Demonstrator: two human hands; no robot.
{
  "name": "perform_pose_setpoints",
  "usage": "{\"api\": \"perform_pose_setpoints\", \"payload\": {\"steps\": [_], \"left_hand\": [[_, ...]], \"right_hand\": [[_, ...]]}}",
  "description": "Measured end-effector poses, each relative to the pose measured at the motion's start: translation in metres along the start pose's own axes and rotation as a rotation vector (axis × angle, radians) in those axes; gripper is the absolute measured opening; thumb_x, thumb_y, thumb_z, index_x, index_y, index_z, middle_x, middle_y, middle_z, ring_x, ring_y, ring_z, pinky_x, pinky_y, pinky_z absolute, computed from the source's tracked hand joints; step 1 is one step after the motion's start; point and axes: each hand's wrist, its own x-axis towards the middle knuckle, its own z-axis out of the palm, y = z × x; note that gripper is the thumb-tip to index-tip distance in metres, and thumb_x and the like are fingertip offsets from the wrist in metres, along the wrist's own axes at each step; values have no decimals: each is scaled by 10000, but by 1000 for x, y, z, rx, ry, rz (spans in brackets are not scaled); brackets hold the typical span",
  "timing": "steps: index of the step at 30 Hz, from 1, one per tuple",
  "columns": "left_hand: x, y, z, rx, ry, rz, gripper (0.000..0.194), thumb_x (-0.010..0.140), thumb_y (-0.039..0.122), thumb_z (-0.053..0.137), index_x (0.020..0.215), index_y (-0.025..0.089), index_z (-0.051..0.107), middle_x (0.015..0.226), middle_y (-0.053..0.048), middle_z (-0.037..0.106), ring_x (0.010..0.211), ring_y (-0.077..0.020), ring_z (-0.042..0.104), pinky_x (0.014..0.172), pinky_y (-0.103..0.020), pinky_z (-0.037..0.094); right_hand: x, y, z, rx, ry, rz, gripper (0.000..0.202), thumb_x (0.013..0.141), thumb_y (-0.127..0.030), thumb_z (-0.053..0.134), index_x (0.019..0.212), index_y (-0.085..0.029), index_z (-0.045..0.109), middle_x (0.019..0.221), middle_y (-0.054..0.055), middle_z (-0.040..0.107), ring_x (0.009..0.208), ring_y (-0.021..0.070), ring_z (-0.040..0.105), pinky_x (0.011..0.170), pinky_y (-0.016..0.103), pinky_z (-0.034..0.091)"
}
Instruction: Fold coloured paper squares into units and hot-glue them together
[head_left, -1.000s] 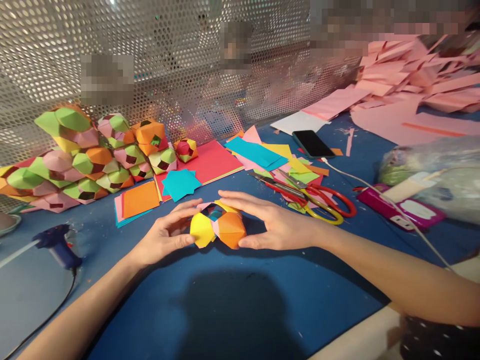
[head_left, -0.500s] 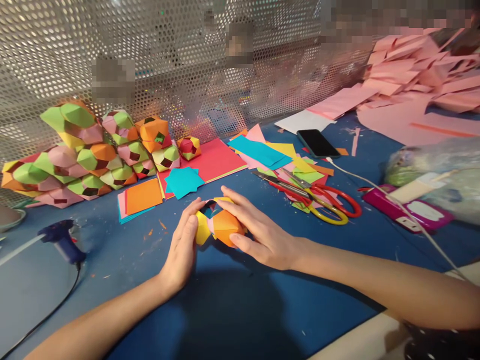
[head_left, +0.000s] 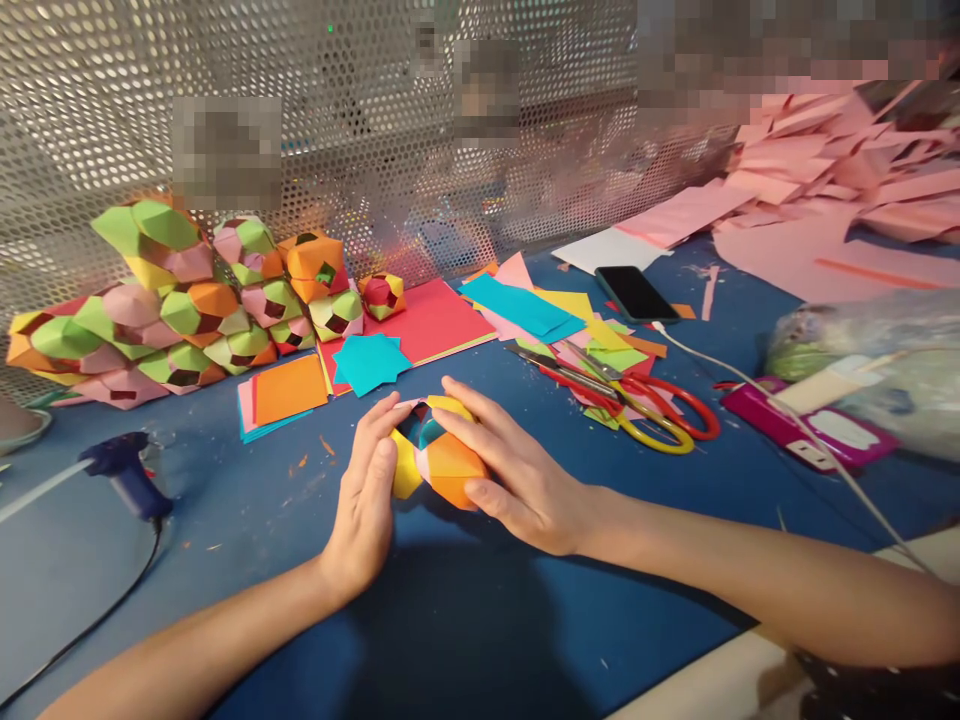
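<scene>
Between my two hands is a folded paper ball (head_left: 452, 468) with orange, yellow and pink faces; blue shows through a dark opening in its top. My left hand (head_left: 365, 500) presses against its yellow left side, fingers together. Across the orange right side, my right hand (head_left: 529, 490) curls its fingers and thumb. The ball's far side is hidden. Just beyond it lie turquoise paper squares (head_left: 369, 364) and a stack of orange, red, pink and blue squares (head_left: 291, 392).
Finished-looking paper balls (head_left: 199, 312) are piled at the left by a perforated metal screen (head_left: 360, 150). A glue gun (head_left: 129, 475) lies left. To the right are scissors (head_left: 660, 415), a phone (head_left: 636, 293), a purple power strip (head_left: 817, 430) with a white cable, and pink paper strips (head_left: 832, 160).
Both hands stay around the paper ball, with only a slight shift of the right hand and ball downward. The view has moved a little; nothing was let go.
</scene>
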Motion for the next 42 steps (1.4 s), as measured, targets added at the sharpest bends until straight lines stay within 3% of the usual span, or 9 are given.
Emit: {"api": "perform_pose_setpoints", "payload": {"steps": [14, 23, 32, 37, 42], "left_hand": [[1, -2, -4, 41, -89, 72, 390, 960, 325, 294, 1306, 297, 472, 1438, -14, 362, 1366, -204, 245, 1152, -429, 165], [0, -7, -5, -1, -122, 58, 405, 956, 314, 312, 1347, 325, 419, 1479, 3, 298, 1389, -197, 189, 1158, -440, 132], [0, -4, -4, 15, -82, 111, 377, 947, 318, 345, 1303, 310, 467, 1423, -24, 376, 1364, -216, 246, 1143, -454, 188], [-1, -1, -7, -46, -61, 74, 373, 916, 314, 428, 1287, 316, 469, 1423, -44, 366, 1345, -249, 292, 1115, -459, 257], [0, -2, -11, 68, -80, 119, 412, 911, 304, 445, 1322, 317, 431, 1417, -47, 356, 1348, -246, 276, 1120, -459, 246]], "right_hand": [[3, 0, -2, -8, 44, -24, 478, 932, -324, 353, 1395, -207, 335, 1510, 120, 161, 1369, 288, 231, 1076, 517, 282], [4, 4, -2, -51, -3, -71, 505, 933, -342, 350, 1421, -234, 277, 1526, 95, 91, 1384, 294, 176, 1079, 534, 260], [4, 4, 0, -24, -6, -87, 569, 924, -369, 393, 1446, -238, 209, 1528, 98, 91, 1392, 286, 162, 1094, 513, 247], [2, 6, 3, 30, 98, -101, 774, 855, -432, 522, 1464, -200, 104, 1521, 136, 133, 1395, 290, 162, 1095, 497, 267], [1, 8, 4, -14, 81, -118, 791, 837, -427, 553, 1455, -187, 121, 1483, 172, 221, 1368, 295, 240, 1063, 495, 327]]}}
